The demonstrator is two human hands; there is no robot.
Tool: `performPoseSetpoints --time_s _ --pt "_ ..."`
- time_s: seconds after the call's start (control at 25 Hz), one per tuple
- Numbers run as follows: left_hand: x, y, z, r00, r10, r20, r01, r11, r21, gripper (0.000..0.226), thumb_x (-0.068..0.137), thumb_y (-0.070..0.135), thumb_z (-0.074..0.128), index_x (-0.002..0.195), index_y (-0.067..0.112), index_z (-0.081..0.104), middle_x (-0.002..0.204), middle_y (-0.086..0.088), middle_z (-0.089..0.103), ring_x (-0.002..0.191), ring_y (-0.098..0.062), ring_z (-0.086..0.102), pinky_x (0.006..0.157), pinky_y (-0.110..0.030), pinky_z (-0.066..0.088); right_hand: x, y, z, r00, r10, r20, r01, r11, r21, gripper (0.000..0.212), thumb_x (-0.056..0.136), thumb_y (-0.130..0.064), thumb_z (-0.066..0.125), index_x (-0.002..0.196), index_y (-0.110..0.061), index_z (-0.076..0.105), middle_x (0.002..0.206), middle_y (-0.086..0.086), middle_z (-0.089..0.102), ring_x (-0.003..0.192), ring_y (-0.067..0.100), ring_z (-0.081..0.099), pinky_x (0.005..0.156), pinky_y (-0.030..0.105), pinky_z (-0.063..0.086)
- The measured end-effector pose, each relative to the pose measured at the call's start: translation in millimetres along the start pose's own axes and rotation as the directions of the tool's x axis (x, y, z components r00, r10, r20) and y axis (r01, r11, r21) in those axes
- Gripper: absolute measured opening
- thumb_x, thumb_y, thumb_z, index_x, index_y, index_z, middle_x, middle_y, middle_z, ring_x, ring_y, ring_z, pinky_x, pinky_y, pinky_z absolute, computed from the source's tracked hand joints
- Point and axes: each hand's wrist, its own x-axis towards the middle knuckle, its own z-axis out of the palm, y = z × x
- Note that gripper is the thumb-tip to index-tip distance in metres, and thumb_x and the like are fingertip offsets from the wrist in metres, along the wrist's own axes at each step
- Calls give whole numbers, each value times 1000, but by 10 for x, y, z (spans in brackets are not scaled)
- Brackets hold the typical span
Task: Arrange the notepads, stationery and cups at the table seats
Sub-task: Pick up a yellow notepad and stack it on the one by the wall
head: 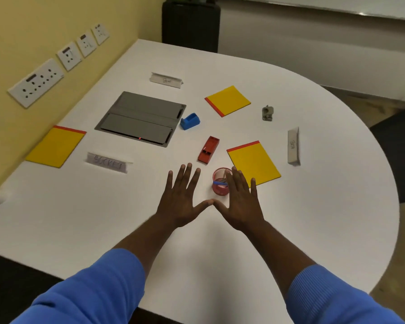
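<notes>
Both my hands flat and spread over the table (313, 136), thumb tips touching, nothing held: left hand (181, 197) fingers (187, 174) fully splayed, right hand (240, 202) same, its fingers partly in front of the red mesh cup (219, 183). Can't tell if my palms rest on the surface or hover just above. Cup sits just beside the near-right yellow notepad (253, 163), something blue and a few thin items inside, too small to name. Other task things: a second yellow notepad (228, 100) further out, a third yellow notepad (55, 147) at far left near the wall, a red stapler (208, 149) between cup and grey cable hatch (142, 119), a blue tape dispenser (189, 121) touching or just off the hatch edge, and a grey hole punch (267, 113) well off to the right. Three name cards: near-left name card (107, 162), far name card (166, 80), right name card (293, 146). My read: nothing picked yet, the cup is the closest grab. To do it well, curl my right fingers around the cup wall low down, keep it upright so the contents don't spill, lift clear of the notepad corner, and set it beside a pad by its card. Only one cup is visible, so which seat gets it is a guess.
</notes>
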Motion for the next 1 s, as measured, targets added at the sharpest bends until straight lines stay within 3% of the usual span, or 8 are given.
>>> performPoseSetpoints --time_s 0.16,0.36,0.64,1.0 --pt "345 288 211 992 124 18 -123 990 -62 103 86 88 16 162 24 -9 169 -4 -19 156 -22 -19 125 -57 -4 -84 379 -30 994 109 1 -109 993 -35 99 89 -85 18 162 -23 -8 169 -1 -19 155 16 -20 125 51 -9" --pt "574 852 485 983 182 3 -180 972 -148 91 96 78 24 163 22 -5 170 -4 -12 157 -22 -15 127 -52 -1 -152 993 -100 982 187 -11 -187 981 -53 103 86 -87 18 162 -22 -9 169 -1 -18 156 17 -17 125 50 -12" --pt "815 1509 716 993 85 83 -61 964 -260 85 98 72 28 161 31 -12 163 11 -31 149 -7 -31 121 -31 -13 92 1723 -37 991 127 37 -127 992 -4 104 86 -87 22 162 -24 -10 169 -1 -17 156 17 -17 123 48 -15" --pt "1295 2220 1117 982 -75 171 130 934 -334 84 99 62 32 162 22 -7 168 2 -18 155 -15 -17 129 -37 2 478 2542 136 992 5 123 -8 1000 27 98 93 -79 32 163 -22 -6 169 0 -15 155 16 -16 121 44 -18"
